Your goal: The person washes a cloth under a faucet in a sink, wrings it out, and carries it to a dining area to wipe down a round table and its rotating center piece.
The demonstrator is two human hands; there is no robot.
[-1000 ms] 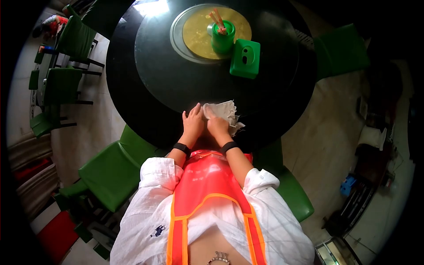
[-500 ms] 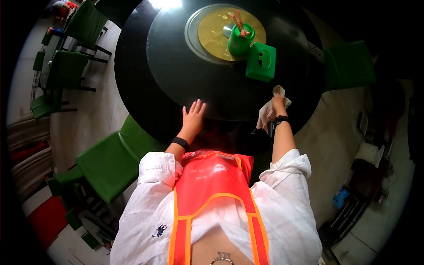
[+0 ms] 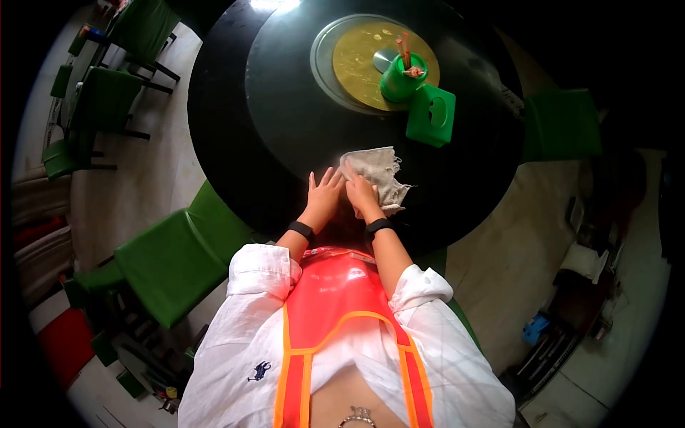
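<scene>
A frayed beige rag [image 3: 379, 168] lies on the near part of the round black table [image 3: 221, 135]. My right hand [image 3: 361, 195] is on the rag's left side, fingers pointing away from me, gripping it against the tabletop. Right beside it, my left hand [image 3: 324, 197] rests on the table with fingers spread and nothing in them. The two hands are close together, and the rag's edge comes near my left fingertips.
On the turntable [image 3: 278, 93] stand a green holder [image 3: 401, 84] with reddish sticks and a green tissue box [image 3: 432, 118], by a gold disc [image 3: 357, 68]. Green chairs stand at the left [image 3: 160, 246] and right [image 3: 560, 128].
My right hand has swept left with the rag, from the table's right side to beside my left hand. The rag is now spread out flatter. My left hand stays on the table.
</scene>
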